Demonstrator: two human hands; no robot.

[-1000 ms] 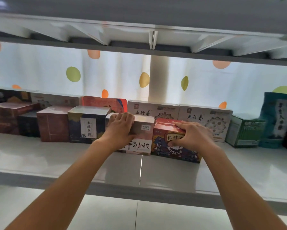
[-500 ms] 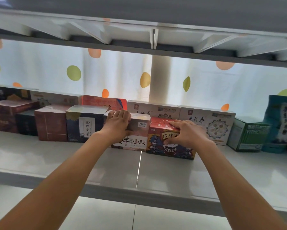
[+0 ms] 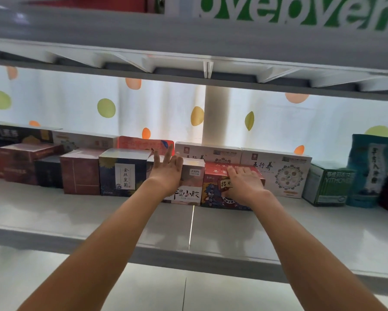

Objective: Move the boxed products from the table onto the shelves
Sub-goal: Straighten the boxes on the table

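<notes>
Shelf (image 3: 121, 221): a long, smooth, glossy pale board with a thin seam down its middle; it carries the whole row of boxes and reflects them faintly.
Upper shelf (image 3: 188, 41): grey underside with white angled brackets, close above the row.
Curtain (image 3: 76, 104): thin white cloth with orange and green ovals, backlit, just behind the back row.
Back row: flat white cartons (image 3: 276, 173) with printed lettering stand behind the front boxes; a teal pouch (image 3: 370, 169) and a green box (image 3: 327, 185) sit at the right.
Dark blue box (image 3: 121, 173): squarish card carton with a white label, just left of the pale box.
Pale box (image 3: 188, 185): matte card, black lettering on its front, standing on the shelf in the front row, touching the red box.
Red box (image 3: 213, 189): glossy printed card, rectangular, on the shelf beside it.
Left hand (image 3: 166, 169): open, fingers straight and spread, in front of the pale box's upper front; contact is unclear.
Right hand (image 3: 244, 180): open, fingers flat on the red box's top front edge.
Risk: I judge a hard shove could drive light cartons into the back row and tip one toward the curtain, since the slick shelf gives little grip.
Risk: an uneven push may skew a box out of line.
</notes>
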